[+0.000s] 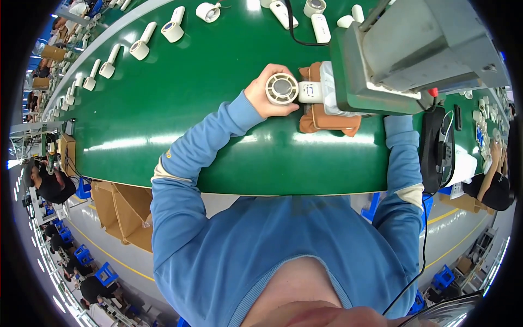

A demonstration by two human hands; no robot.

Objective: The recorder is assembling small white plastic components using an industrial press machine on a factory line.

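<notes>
My left hand [261,90] is closed round the round head of a white hair dryer [283,89], which has a spoked ring facing up. The dryer's handle [310,92] points right, into a clear holder [329,90] at the foot of a grey-green bench machine [376,60]. Beneath the handle sits an orange-brown padded fixture [329,122]. On the right, my right sleeve [402,133] reaches up to the machine's base. The machine hides my right hand, so its fingers cannot be seen.
A row of similar white dryers [140,50] curves along the table's far left side. More white parts [320,27] lie behind the machine. A black case [436,147] with cables is at my right. An open cardboard box [122,212] stands below the table's left edge.
</notes>
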